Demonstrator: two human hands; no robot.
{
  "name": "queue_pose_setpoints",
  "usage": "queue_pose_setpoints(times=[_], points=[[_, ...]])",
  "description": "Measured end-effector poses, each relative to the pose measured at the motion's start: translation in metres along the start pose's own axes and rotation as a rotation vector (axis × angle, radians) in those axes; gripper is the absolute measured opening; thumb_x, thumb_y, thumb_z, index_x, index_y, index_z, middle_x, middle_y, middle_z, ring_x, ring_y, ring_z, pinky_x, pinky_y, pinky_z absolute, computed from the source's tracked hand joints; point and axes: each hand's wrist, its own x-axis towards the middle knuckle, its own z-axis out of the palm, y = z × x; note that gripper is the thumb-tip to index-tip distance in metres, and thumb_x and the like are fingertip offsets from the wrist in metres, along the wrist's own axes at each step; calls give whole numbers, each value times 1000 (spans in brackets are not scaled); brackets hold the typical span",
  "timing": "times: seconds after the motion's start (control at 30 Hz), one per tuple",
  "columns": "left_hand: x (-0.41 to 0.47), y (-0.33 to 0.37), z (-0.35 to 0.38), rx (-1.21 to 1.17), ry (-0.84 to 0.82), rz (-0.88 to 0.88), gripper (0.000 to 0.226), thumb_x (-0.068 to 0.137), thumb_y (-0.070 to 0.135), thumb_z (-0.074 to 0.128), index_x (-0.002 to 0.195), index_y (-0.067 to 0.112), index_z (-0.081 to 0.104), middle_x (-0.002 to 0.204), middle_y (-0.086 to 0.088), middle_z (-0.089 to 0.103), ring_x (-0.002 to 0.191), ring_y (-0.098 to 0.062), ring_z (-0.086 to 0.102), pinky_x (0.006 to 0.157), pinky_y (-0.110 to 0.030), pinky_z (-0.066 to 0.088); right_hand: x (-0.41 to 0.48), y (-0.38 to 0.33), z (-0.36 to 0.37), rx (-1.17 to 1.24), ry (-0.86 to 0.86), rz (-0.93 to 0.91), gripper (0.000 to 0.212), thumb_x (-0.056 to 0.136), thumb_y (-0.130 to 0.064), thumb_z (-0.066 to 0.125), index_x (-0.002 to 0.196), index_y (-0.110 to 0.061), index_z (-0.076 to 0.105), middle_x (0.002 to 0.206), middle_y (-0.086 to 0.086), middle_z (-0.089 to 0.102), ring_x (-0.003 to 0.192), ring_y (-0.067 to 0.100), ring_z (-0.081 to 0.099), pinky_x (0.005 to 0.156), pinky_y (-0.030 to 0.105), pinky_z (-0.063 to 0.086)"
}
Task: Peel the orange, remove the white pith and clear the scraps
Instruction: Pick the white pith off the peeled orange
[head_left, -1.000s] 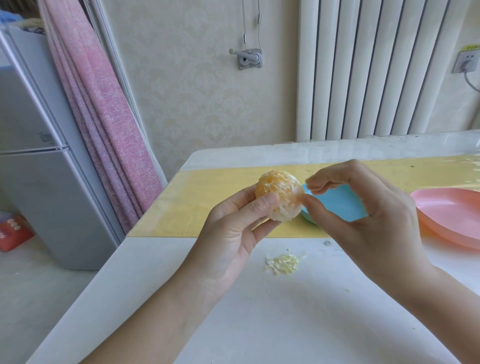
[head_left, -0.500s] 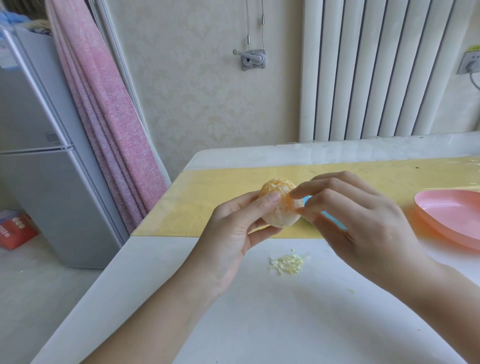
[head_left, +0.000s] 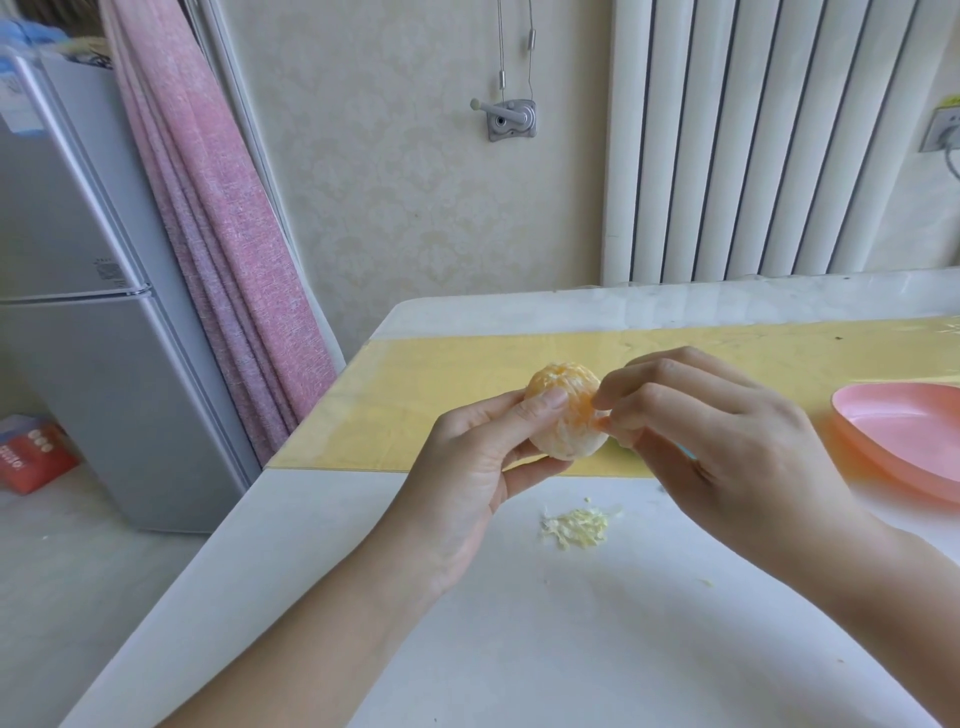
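Grip of left hand curls round peeled orange above tabletop; right hand, fingertips parted earlier, now pinches pith at its side. De-pithing continues; scrap pile uncleared.

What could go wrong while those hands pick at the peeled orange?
The left hand grips the peeled orange above the white table; a hard tug from the right hand, pinching at it, might squash or drop it. Pith scraps lie loose on the table, not in the pink dish, and could scatter.
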Motion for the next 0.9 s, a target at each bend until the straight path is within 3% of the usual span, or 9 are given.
queue_pose_setpoints(times=[0.47,0.6,0.7,0.9], points=[[-2,0,2,-20,-6,20,25,71,31,65,82,13,79,91,-6,75,85,-12,70,80,-25,57,0,-2,-3,32,70,48,14,86,1,60,73,0,63,82,3,63,79,23,58,71,22,43],[-1,3,3,-46,-4,32,24,71,30,65,80,14,80,91,-5,75,85,-12,70,76,-24,57,3,-6,-5,37,173,109,10,82,-6,69,81,0,61,95,6,64,89,19,57,79,18,42],[-1,4,3,-30,-6,50,24,72,30,65,83,14,79,91,-5,75,86,-12,70,77,-24,57,3,-6,-5,65,149,89,9,83,-4,68,80,0,60,101,3,66,96,16,59,83,17,43],[-1,3,2,8,-2,66,18,80,28,72,89,13,78,95,-5,75,90,-12,70,78,-23,55,1,-5,-2,42,115,27,15,85,4,62,74,-4,56,91,4,67,84,19,57,76,16,41]])
